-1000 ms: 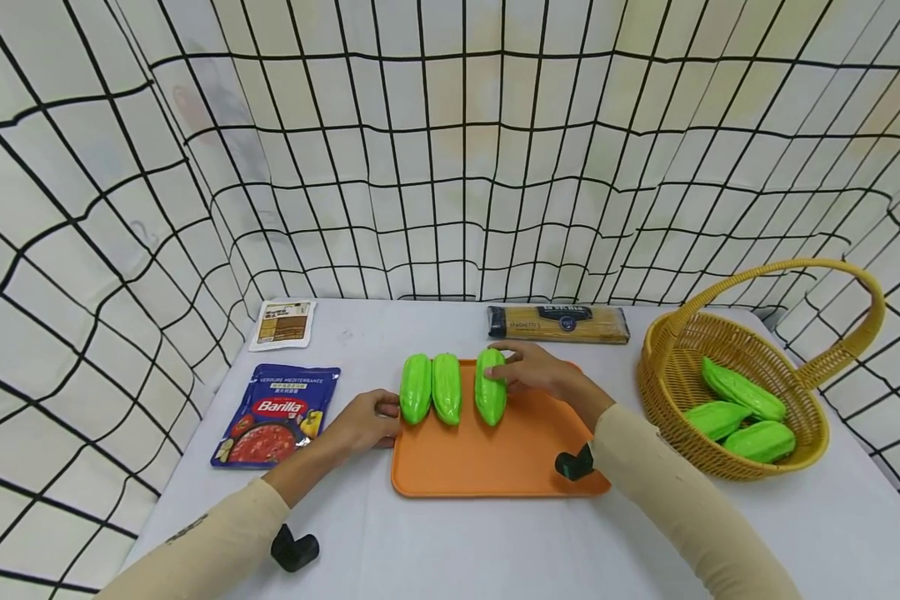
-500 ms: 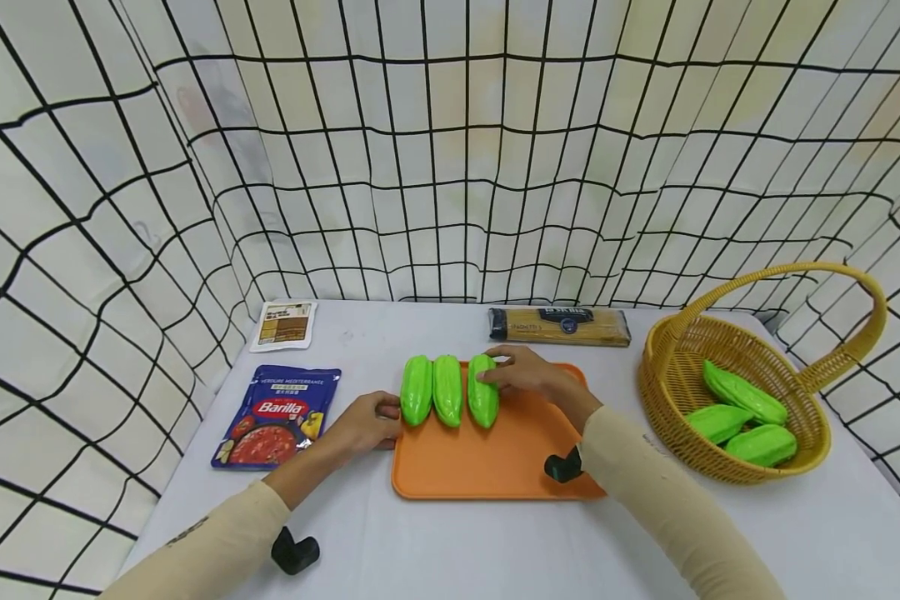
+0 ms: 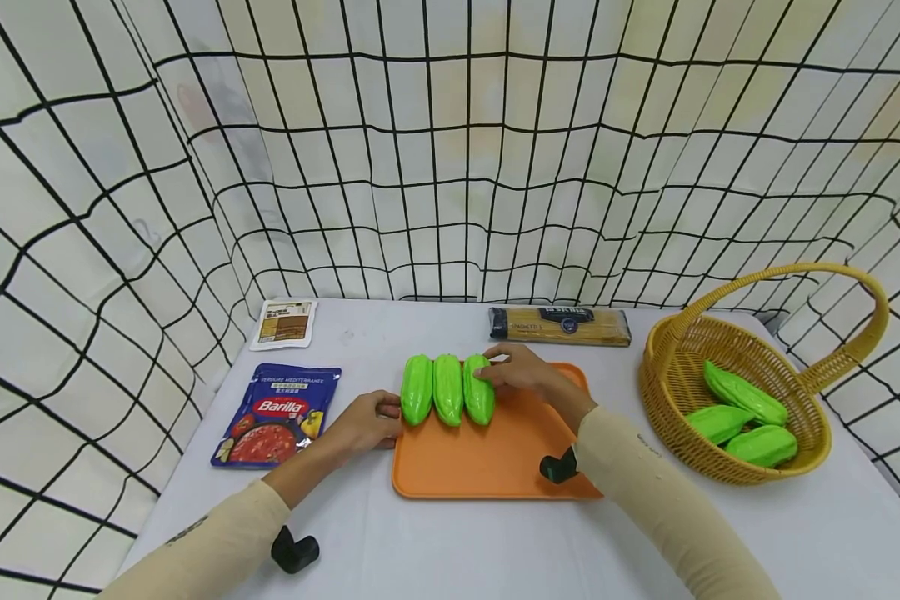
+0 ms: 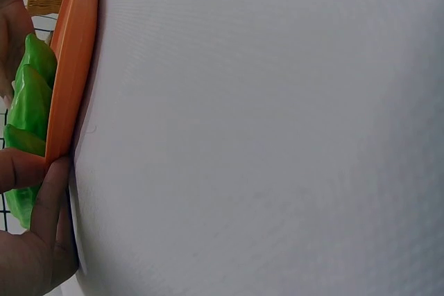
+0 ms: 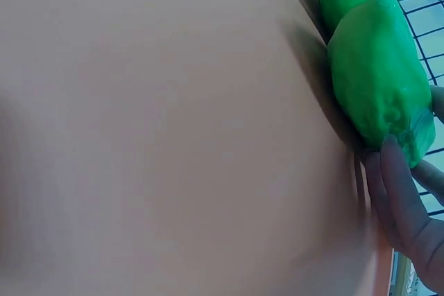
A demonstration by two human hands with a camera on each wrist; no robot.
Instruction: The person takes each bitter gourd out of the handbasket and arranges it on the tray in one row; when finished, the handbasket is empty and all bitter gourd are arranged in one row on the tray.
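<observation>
Roughly half done, I'd guess: three green veggies (image 3: pixel 447 390) line the far side of the tray (image 3: pixel 495 467), left hand (image 3: pixel 366 419) pinching its left edge, fingers of the right hand (image 3: pixel 521 368) clamped on the rightmost veggie (image 3: pixel 478 393), three more veggies (image 3: pixel 761 446) in the basket (image 3: pixel 663 417) right of the tray.

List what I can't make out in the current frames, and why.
Head: right edge of the orange tray, partly hidden by the right sleeve.
Head: fine print on the spaghetti pack, too small.
Left wrist: part of the left hand, cut off by the left edge.
Right wrist: part of the right hand, cut off by the right edge.
</observation>
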